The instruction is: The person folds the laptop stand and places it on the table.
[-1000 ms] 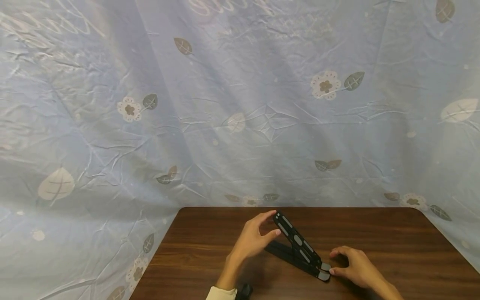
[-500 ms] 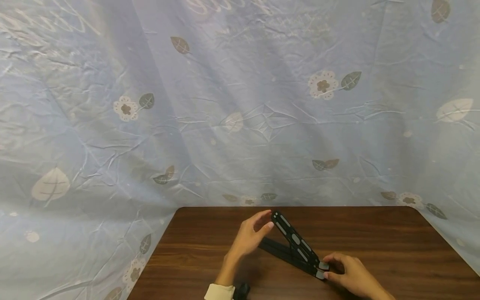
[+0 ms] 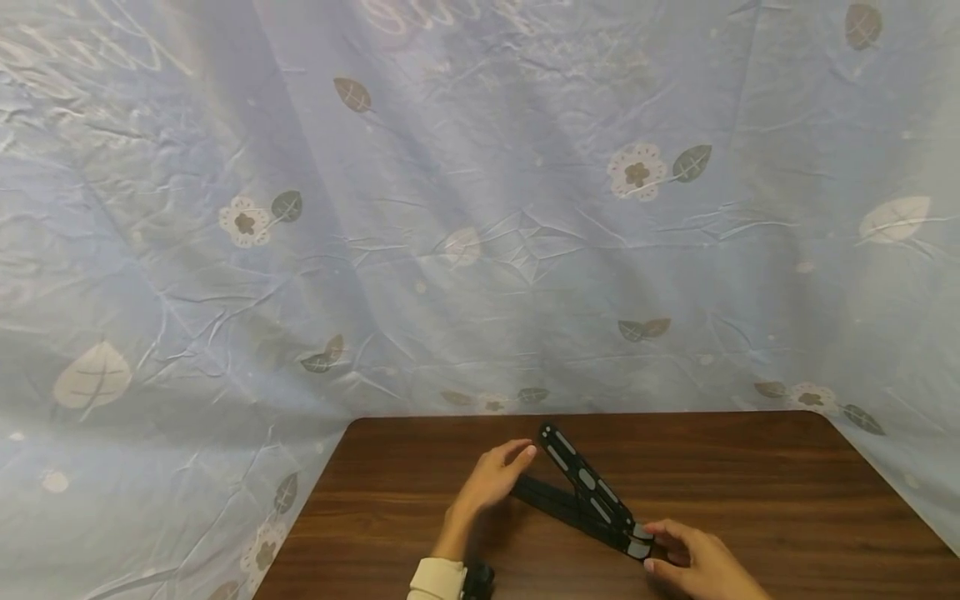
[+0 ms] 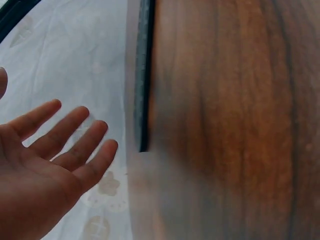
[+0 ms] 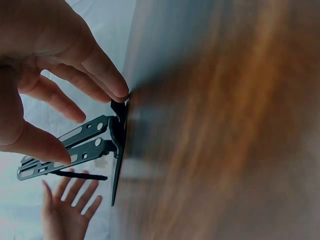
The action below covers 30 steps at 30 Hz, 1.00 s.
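A black folding laptop stand [image 3: 581, 492] with grey pads stands unfolded on the table, its upper arms sloping up toward the far left. In the head view my left hand [image 3: 491, 479] is beside the stand's raised left end. The left wrist view shows that hand's palm [image 4: 45, 175] with its fingers spread, apart from a dark bar of the stand [image 4: 143, 75]. My right hand [image 3: 693, 558] is at the low, grey-lipped end. In the right wrist view one fingertip [image 5: 120, 90] meets or nearly meets the stand's lip, while the thumb [image 5: 42, 145] overlaps the arms; contact there is unclear.
The brown wood-grain table [image 3: 750, 467] reaches back to a pale blue curtain [image 3: 450, 250] printed with leaves and flowers. A black device [image 3: 477, 579] sits at my left wrist, beside a cream sleeve [image 3: 437, 579].
My left hand has drawn back from the raised end and lowered slightly. My right hand has moved left to the stand's lipped end. The view has shifted a little.
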### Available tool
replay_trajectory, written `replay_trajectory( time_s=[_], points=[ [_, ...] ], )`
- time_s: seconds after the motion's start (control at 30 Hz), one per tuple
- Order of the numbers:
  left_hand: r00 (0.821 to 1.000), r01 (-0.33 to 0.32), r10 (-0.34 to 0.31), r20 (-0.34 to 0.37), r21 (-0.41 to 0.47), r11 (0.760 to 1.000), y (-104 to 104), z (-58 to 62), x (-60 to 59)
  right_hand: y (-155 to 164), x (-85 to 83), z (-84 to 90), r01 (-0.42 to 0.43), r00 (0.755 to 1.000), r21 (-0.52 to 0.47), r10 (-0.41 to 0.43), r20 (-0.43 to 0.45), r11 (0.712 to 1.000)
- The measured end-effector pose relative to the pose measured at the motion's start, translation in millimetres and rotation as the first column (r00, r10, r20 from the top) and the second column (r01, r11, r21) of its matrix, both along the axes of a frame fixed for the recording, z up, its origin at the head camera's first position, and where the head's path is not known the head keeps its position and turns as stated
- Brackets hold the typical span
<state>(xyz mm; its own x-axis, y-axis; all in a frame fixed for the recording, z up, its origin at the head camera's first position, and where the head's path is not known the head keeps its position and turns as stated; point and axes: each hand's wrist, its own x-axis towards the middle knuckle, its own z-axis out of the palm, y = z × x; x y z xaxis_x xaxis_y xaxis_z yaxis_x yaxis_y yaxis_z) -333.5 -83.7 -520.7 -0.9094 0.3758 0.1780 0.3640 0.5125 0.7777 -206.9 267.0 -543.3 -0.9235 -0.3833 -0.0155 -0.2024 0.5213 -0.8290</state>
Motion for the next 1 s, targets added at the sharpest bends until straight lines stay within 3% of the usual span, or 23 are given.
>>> replay_trajectory(
  time_s=[0.2,0.67,1.0],
  points=[
    [0.999,0.004,-0.003,0.046,-0.025,1.000,1.9,-10.4,-1.8,-3.2,3.2,-2.5,0.015,0.997,-0.059,-0.010,0.072,0.998],
    [0.999,-0.017,0.018,0.051,-0.022,1.000,-5.7,-22.0,-5.2,-8.1,7.3,-0.2,0.046,0.990,-0.077,-0.035,0.139,0.996],
    [0.997,0.036,-0.034,0.063,-0.028,0.999,-13.0,-18.5,-3.5,-6.2,5.3,-0.2,0.029,0.993,-0.069,-0.021,0.119,0.997]
  ],
)
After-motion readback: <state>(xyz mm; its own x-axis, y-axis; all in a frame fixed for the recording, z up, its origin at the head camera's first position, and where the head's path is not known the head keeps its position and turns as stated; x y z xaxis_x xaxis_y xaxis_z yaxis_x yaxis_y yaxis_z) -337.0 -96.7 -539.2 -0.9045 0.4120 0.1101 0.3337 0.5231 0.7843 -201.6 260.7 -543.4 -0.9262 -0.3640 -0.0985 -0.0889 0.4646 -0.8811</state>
